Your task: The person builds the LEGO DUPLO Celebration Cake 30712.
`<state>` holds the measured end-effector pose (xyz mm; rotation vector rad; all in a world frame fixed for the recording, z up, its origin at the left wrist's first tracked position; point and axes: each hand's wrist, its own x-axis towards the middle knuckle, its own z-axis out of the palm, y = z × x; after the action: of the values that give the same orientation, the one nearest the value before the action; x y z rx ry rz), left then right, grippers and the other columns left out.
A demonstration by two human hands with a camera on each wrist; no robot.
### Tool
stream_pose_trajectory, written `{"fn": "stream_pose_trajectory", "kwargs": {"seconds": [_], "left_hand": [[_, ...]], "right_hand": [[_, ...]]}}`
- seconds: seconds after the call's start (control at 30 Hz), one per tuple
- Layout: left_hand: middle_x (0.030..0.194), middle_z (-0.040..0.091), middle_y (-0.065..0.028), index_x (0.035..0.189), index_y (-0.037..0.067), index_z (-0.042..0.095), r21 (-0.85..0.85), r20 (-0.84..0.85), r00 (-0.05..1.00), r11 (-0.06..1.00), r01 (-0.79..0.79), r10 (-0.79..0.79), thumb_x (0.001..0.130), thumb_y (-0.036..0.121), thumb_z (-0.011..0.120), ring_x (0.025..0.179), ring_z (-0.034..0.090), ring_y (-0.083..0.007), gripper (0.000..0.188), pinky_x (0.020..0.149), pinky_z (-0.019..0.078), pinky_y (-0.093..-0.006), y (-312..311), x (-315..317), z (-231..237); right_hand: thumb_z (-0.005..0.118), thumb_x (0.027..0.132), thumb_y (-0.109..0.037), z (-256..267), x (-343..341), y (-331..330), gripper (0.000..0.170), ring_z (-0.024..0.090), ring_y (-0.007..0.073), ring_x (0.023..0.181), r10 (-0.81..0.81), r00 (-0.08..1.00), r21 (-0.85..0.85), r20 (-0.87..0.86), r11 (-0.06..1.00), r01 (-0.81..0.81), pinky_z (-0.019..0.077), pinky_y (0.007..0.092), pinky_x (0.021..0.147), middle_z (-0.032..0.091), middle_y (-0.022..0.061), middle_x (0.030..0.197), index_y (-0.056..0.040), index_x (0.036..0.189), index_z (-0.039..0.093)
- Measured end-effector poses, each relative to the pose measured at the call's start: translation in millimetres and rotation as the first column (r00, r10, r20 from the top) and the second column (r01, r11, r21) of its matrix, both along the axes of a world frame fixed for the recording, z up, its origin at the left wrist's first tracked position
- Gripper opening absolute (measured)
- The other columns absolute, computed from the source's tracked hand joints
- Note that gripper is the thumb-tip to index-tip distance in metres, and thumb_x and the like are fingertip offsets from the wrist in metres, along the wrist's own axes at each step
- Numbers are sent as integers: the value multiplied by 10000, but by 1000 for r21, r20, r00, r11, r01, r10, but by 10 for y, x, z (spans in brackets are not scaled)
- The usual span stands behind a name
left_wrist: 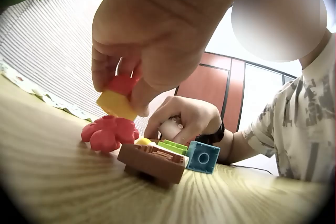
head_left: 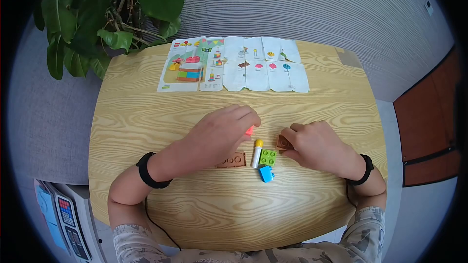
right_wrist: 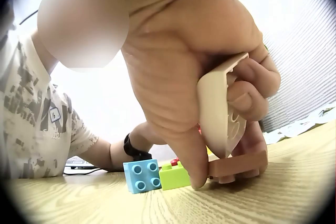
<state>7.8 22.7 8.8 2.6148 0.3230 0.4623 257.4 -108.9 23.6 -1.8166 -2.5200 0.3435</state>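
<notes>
My left hand [head_left: 222, 131] pinches a yellow brick [left_wrist: 115, 105] together with a red piece [left_wrist: 122, 84] just above the table. Close under them lies a red flower-shaped brick [left_wrist: 110, 133]. A brown brick [head_left: 236, 159] rests below this hand. My right hand [head_left: 314, 146] holds a white curved brick [right_wrist: 215, 106] within its fingers, while thumb and fingertips grip a second brown brick [right_wrist: 239, 165] low at the table. Between the hands lie a white candle piece with yellow top [head_left: 257, 155], a green brick [head_left: 267, 158] and a blue brick [head_left: 266, 174].
A creased instruction sheet [head_left: 234, 75] lies along the far side of the wooden table [head_left: 312, 209]. Beyond the table's far left corner stands a leafy plant [head_left: 114, 19]. Thin cables run from both wristbands [head_left: 155, 170].
</notes>
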Motion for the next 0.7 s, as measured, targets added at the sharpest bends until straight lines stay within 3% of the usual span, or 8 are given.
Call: {"fn": "stream_pose_trajectory", "kwargs": {"seconds": [0.23, 0.53, 0.7], "left_hand": [[1124, 657, -101, 1213, 50, 630, 51, -124, 992, 998, -27, 33, 931, 88, 772, 999, 695, -326, 317, 819, 576, -422, -11, 11, -120], [1119, 656, -119, 1224, 35, 642, 117, -48, 996, 990, -72, 78, 930, 99, 755, 1014, 686, -329, 321, 829, 579, -420, -13, 2, -28], [1121, 658, -116, 1217, 34, 651, 112, -186, 981, 993, -29, 49, 916, 104, 772, 1062, 672, -315, 332, 862, 581, -421, 36, -26, -125]], "right_hand": [[861, 871, -318, -14, -47, -14, 336, 730, 328, 728, -8, 999, 6, 33, 1000, 8, 571, 443, 623, 707, 88, 891, -74, 1003, 670], [864, 866, -318, 7, -63, -16, 344, 727, 337, 732, -5, 1000, -11, 28, 1000, 5, 566, 453, 624, 702, 90, 905, -74, 1000, 663], [862, 866, -270, 37, -75, -10, 318, 735, 345, 767, -18, 1000, -44, 16, 999, 19, 572, 455, 651, 717, 113, 927, -56, 1017, 682]]}}
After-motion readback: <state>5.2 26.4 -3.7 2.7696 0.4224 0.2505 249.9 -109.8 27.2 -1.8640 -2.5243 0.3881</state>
